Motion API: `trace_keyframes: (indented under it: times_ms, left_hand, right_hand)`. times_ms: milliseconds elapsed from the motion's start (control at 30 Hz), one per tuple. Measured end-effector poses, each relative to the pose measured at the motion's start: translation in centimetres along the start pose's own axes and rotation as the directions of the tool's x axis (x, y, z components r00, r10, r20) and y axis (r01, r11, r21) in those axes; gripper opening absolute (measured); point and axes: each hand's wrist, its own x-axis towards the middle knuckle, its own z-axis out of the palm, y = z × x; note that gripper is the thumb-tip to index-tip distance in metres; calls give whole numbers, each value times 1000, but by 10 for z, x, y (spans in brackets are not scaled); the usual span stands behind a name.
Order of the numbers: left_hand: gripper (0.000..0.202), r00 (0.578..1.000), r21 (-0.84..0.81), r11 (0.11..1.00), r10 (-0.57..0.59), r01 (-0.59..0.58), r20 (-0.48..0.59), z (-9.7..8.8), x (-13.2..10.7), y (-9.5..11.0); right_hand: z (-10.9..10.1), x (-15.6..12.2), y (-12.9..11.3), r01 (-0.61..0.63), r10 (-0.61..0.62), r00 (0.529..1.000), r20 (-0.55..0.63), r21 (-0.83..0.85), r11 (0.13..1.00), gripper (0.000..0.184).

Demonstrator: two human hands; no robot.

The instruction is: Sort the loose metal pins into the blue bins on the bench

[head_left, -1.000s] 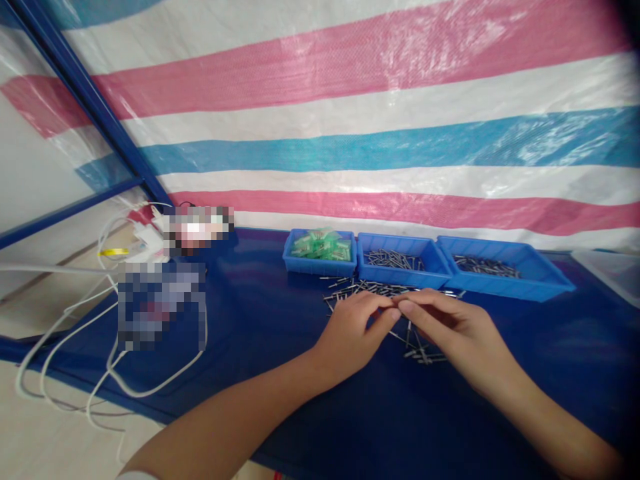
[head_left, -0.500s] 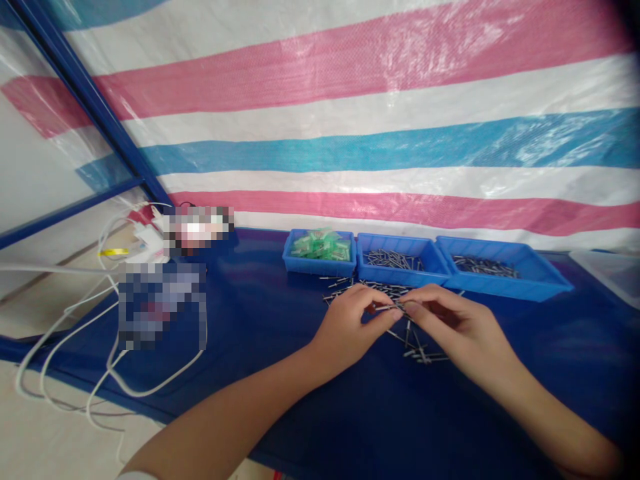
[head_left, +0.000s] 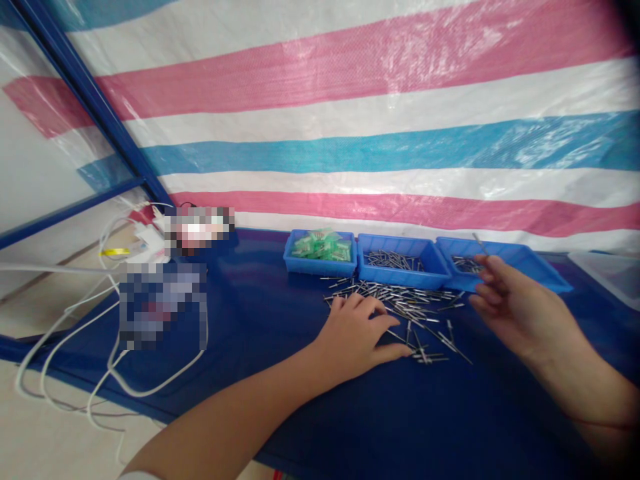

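Many silver blind rivets point(head_left: 387, 293) lie in a loose pile on the blue table. My left hand point(head_left: 355, 330) rests at the pile's near left side, thumb and fingers apart, holding nothing that I can see. Raised to the right of the pile, my right hand point(head_left: 525, 300) pinches a single blind rivet point(head_left: 477, 241) between thumb and finger, its thin end pointing up. This hand is slightly blurred and covers part of the right blue bin point(head_left: 530, 267), which contains rivets.
The middle blue bin point(head_left: 435, 267) also contains rivets. Green-and-clear plastic pieces point(head_left: 323, 247) fill the left blue bin point(head_left: 320, 268). A clear container point(head_left: 607, 273) stands at far right. White cables point(head_left: 145, 393) and pixelated items lie left; a striped sheet point(head_left: 350, 157) hangs behind.
My hands have come apart. The right hand has moved right and up with a rivet, towards the right bin. My left hand has opened, staying near the pile.
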Motion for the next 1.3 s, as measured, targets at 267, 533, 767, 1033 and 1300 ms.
trace_keyframes:
  times_ms: [267, 533, 767, 1033, 1300]
  left_hand:
    - [22, 999, 86, 996, 27, -30, 41, 5, 0, -2]
    - [24, 992, -47, 995, -87, 83, -87, 0, 5, -3]
    - [16, 958, -363, 926, -192, 106, -211, -6, 10, -4]
    - [16, 937, -551, 820, -299, 155, -181, 0, 10, 3]
    - [20, 944, -609, 780, -292, 143, -151, -4, 10, 6]
  right_hand:
    - [-19, 19, -6, -19, 16, 999, -43, -61, 998, 14]
    - [8, -15, -1, 147, -89, 978, 189, -317, 937, 25]
    - [30, -48, 15, 483, -52, 806, 589, -604, 634, 29]
    - [30, -53, 26, 383, -97, 876, 472, -559, 735, 27]
    - [37, -60, 28, 444, -227, 871, 435, -502, 742, 20]
